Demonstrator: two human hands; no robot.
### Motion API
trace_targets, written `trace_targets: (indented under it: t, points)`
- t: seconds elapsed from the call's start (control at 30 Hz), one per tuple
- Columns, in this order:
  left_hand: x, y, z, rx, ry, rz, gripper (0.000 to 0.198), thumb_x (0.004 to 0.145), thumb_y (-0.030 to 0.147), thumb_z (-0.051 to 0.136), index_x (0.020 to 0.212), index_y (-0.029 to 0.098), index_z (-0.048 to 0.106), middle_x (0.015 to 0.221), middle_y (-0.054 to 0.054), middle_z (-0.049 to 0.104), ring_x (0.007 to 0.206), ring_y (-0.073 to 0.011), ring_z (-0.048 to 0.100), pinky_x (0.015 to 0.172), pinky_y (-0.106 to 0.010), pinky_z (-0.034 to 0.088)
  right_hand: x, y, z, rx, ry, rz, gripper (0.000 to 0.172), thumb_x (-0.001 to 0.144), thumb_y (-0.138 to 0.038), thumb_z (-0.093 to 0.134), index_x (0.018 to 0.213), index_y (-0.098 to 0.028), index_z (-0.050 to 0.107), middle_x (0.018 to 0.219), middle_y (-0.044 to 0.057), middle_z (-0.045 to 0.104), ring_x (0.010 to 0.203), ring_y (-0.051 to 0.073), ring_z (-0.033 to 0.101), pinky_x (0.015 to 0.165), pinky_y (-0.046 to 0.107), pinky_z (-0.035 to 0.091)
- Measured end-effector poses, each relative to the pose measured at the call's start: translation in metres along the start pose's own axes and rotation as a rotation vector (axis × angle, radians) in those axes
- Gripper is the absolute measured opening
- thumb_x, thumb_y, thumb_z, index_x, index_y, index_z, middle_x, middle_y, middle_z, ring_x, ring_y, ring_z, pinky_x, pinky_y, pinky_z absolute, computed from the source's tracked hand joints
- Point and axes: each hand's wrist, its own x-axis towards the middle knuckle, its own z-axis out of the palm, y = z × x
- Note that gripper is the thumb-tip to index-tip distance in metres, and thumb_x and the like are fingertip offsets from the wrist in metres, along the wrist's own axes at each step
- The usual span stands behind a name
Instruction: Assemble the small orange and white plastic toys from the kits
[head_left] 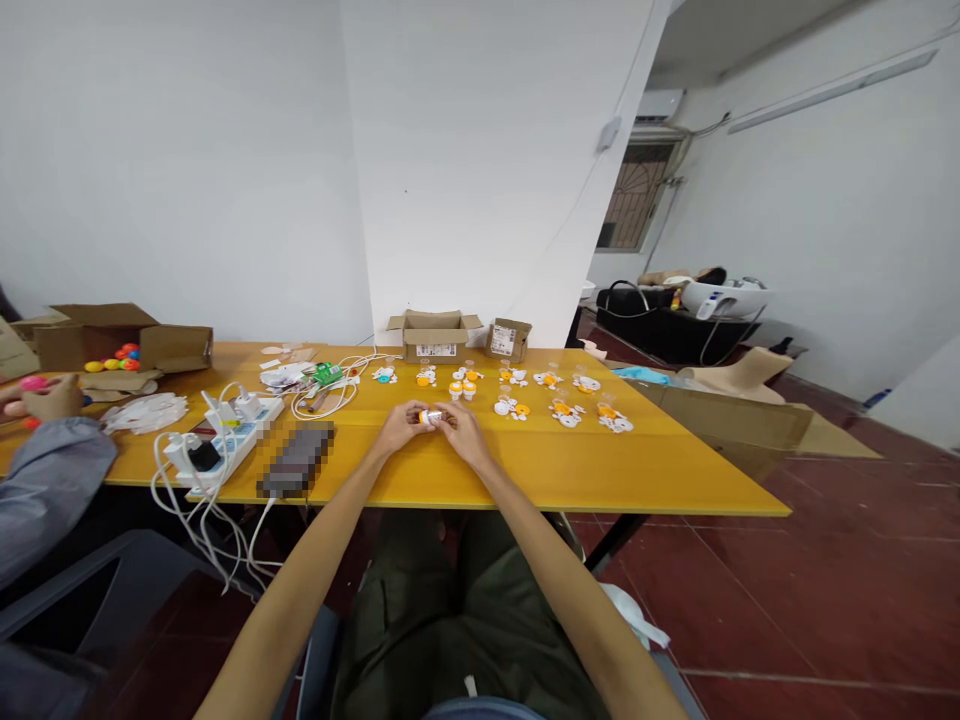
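Note:
Above the near part of the yellow table (600, 470), my left hand (403, 425) and my right hand (461, 430) meet, fingers closed around the two ends of a small white-and-orange cylinder (430, 416). It lies sideways between the fingertips, which cover its ends. Just beyond my right hand stand two similar small white-and-orange cylinders (463, 390), side by side. Several little clusters of white discs with orange or teal round parts and clear cups are spread behind and to the right, one of them a white-and-orange cluster (511, 408).
At the back stand an open cardboard box (433, 345) and a smaller box (508, 341). To the left are a white power strip (236, 445) with tangled cables and a blurred dark device (298, 460). A co-worker's hand (56, 400) holds a pink ball near a box of colourful balls (176, 348).

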Motion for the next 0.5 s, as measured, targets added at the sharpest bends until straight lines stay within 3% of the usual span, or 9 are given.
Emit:
trace_targets:
  t: [0.33,0.5]
  points:
    - [-0.0012,0.0073,0.0012,-0.039,0.007,-0.048,0.041,0.055,0.028,0.091,0.090,0.016,0.073,0.098,-0.008,0.079,0.097,-0.0249,0.073,0.092,-0.039,0.057,0.0003,0.0014,0.0004,0.091,0.011,0.079,0.025,0.078,-0.022,0.066,0.101,-0.024,0.075,0.102,0.005,0.075,0.089,0.021,0.070,0.082,0.034,0.057]
    - [-0.0041,0.0098,-0.0006,-0.054,-0.008,-0.061,0.039,0.061,0.035,0.088,0.094,0.017,0.077,0.098,-0.007,0.079,0.093,-0.0233,0.072,0.088,-0.035,0.057,0.0010,-0.0003,-0.0001,0.159,0.003,0.091,0.019,0.075,-0.022,0.063,0.091,-0.023,0.072,0.093,0.003,0.075,0.081,0.019,0.070,0.078,0.032,0.057]
